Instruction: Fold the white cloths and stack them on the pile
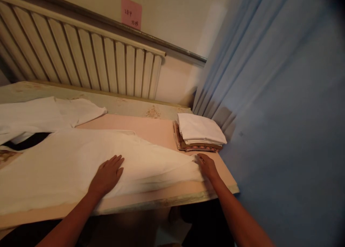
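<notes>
A white garment (67, 161) lies spread flat across the pinkish table top (156, 130). My left hand (107, 175) rests palm down on the cloth near its front edge, fingers stretched out together. At the garment's right end, my right hand (206, 165) pinches the edge of the fabric with its fingers closed. A sleeve of the same or another white garment (43, 114) stretches toward the back left.
A stack of folded cloths (199, 134), white on top and brown below, sits at the table's right back corner. A ribbed radiator (94, 56) runs along the wall behind. A blue curtain (269, 96) hangs at the right. A pink note (131, 13) is stuck on the wall.
</notes>
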{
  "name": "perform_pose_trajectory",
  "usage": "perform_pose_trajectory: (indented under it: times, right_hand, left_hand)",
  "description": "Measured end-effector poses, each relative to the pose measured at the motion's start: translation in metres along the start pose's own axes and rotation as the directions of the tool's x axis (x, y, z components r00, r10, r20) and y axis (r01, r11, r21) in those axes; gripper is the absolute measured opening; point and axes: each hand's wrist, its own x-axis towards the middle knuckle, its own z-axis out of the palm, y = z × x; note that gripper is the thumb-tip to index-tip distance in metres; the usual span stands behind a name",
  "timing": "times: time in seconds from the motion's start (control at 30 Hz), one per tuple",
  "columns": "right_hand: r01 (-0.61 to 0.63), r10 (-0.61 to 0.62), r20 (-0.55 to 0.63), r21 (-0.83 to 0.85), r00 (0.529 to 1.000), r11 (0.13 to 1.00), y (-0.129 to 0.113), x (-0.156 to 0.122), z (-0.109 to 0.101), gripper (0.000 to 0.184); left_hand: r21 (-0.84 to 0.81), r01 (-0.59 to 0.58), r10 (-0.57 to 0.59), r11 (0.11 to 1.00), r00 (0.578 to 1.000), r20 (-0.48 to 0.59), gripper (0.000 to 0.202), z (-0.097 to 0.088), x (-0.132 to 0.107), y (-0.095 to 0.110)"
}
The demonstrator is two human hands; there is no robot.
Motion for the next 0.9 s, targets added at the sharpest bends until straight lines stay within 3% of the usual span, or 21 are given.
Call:
perform_pose_trajectory:
  times: [0.17, 0.23, 0.33, 0.4, 0.5, 0.53, 0.57, 0.7, 0.9]
  right_hand:
    - [-0.198, 0.219, -0.160, 0.139, 0.962, 0.970, -0.009, -0.036, -0.016, 0.034]
    - [-0.284, 0.322, -0.159, 0.221, 0.933, 0.933, -0.016, -0.060, -0.013, 0.036]
    - [-0.374, 0.423, -0.067, 0.356, 0.904, 0.856, -0.027, -0.096, 0.005, 0.043]
    - [-0.455, 0.496, 0.084, 0.553, 0.864, 0.698, -0.034, -0.115, 0.020, 0.044]
    - [-0.529, 0.547, 0.379, 0.836, 0.746, 0.143, -0.042, -0.127, 0.038, 0.042]
    - [-0.504, 0.545, 0.429, 0.864, 0.721, -0.014, -0.044, -0.127, 0.043, 0.040]
    - [-0.467, 0.551, 0.441, 0.878, 0.708, -0.103, -0.046, -0.126, 0.048, 0.036]
    - [-0.372, 0.567, 0.434, 0.900, 0.700, -0.228, -0.053, -0.117, 0.062, 0.021]
    - [-0.413, 0.566, 0.514, 0.857, 0.645, -0.308, -0.057, -0.106, 0.065, 0.009]
  left_hand:
    - [0.001, 0.004, -0.004, 1.000, 1.000, 0.001, 0.049, 0.000, 0.000, 0.000]
    - [0.007, 0.002, -0.002, 1.000, 1.000, 0.001, 0.049, 0.001, 0.000, 0.000]
    - [0.010, 0.001, -0.001, 1.000, 1.000, 0.001, 0.049, 0.002, -0.001, -0.001]
    - [0.006, 0.001, -0.001, 1.000, 1.000, -0.001, 0.049, 0.001, -0.001, -0.001]
    - [-0.004, 0.008, -0.008, 1.000, 1.000, 0.006, 0.047, 0.000, -0.003, 0.000]
    - [-0.003, 0.015, -0.015, 1.000, 1.000, 0.014, 0.047, -0.001, -0.004, 0.001]
    - [0.005, 0.027, -0.028, 1.000, 0.999, 0.024, 0.046, -0.002, -0.005, 0.002]
    - [0.071, 0.075, -0.077, 0.995, 0.997, 0.025, 0.045, -0.009, -0.006, 0.023]
    - [-0.024, -0.078, 0.077, 0.997, 0.996, -0.038, 0.049, 0.000, -0.012, 0.097]
